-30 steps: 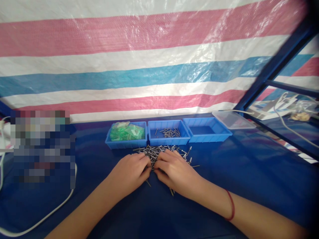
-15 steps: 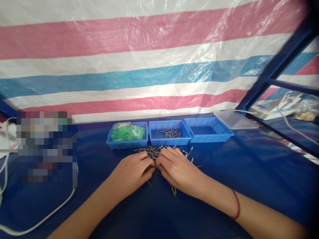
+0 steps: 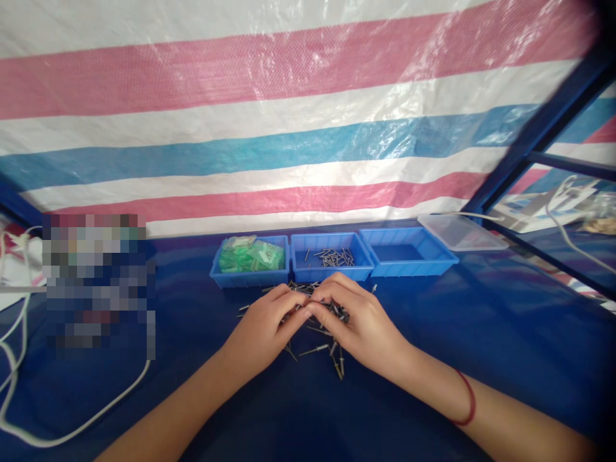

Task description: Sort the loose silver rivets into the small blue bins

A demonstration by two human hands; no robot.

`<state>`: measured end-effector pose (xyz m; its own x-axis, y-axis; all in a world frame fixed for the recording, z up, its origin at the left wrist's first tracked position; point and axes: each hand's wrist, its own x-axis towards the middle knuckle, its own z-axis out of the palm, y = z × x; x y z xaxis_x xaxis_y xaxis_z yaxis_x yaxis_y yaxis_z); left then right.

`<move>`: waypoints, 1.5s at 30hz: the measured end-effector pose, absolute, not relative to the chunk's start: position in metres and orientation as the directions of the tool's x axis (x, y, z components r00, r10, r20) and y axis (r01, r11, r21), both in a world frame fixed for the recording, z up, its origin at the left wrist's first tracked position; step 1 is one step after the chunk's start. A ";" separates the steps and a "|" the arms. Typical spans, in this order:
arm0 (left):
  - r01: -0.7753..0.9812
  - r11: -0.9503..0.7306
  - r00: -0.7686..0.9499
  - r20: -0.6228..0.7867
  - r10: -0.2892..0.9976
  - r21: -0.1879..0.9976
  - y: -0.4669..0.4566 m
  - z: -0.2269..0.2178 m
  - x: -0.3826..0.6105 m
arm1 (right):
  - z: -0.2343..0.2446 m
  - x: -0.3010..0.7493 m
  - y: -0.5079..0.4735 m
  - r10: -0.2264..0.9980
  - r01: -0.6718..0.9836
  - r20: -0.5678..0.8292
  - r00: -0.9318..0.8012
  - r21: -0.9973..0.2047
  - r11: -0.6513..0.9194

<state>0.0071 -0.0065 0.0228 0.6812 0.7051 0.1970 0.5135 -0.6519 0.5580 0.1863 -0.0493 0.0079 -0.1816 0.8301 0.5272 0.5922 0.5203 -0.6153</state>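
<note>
A loose pile of blind rivets [image 3: 315, 350] lies on the blue table, thin mandrels pointing every way. Over it, my left hand [image 3: 269, 324] bends its fingers in a pinch, tips meeting those of my right hand [image 3: 359, 314]. That hand is curled with thumb and forefinger together, just above the pile. Whatever sits between the fingertips is too small and hidden to make out. Behind the hands, the middle blue bin [image 3: 332, 274] holds several more rivets. A red cord circles my right wrist.
The left blue bin [image 3: 253, 279] holds green plastic packets [image 3: 253, 256]. The right blue bin [image 3: 414, 267] stands beside a clear plastic lid [image 3: 462, 232]. A white cable [image 3: 86, 433] curves across the left. Striped sheeting [image 3: 269, 147] hangs behind; a blue metal frame [image 3: 539, 138] rises at right.
My right hand has lifted and turned, its thumb now showing and more rivets visible beneath. Both hands' fingertips stay together. The view has shifted slightly.
</note>
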 end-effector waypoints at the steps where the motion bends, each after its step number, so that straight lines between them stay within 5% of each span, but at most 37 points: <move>1: 0.510 -0.648 0.680 0.197 0.707 0.565 -0.007 0.022 0.007 | 0.008 0.186 -0.049 0.827 0.585 0.532 -0.182 -0.618 0.525; 9: 0.521 -0.609 0.631 0.210 0.747 0.598 -0.003 0.019 0.006 | 0.009 0.190 -0.045 0.801 0.540 0.556 -0.220 -0.615 0.575; 15: 0.565 -0.581 0.593 0.202 0.780 0.585 -0.001 0.021 0.002 | 0.005 0.200 -0.037 0.760 0.713 0.578 -0.297 -0.395 0.579; 25: 0.655 -0.667 0.663 0.153 0.733 0.354 0.009 0.025 -0.008 | 0.004 0.234 -0.006 0.718 0.953 0.694 -0.049 -0.182 0.241; 32: 0.652 -0.716 0.735 0.022 0.678 0.250 0.006 0.031 -0.011 | 0.007 0.205 -0.030 0.715 0.698 0.501 -0.488 -0.268 0.664; 38: 0.671 -0.697 0.723 -0.017 0.690 0.251 0.004 0.029 -0.009 | -0.003 0.182 -0.038 0.717 0.747 0.393 -0.575 -0.105 0.657; 45: 0.665 -0.701 0.730 -0.028 0.683 0.258 0.005 0.026 -0.010 | -0.006 0.179 -0.038 0.718 0.761 0.372 -0.588 -0.047 0.648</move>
<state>-0.0096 0.0055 0.0257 0.7303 0.6826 -0.0275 0.6649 -0.7008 0.2585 0.1790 -0.0377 -0.0060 -0.5884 0.7178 0.3722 0.7606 0.6476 -0.0465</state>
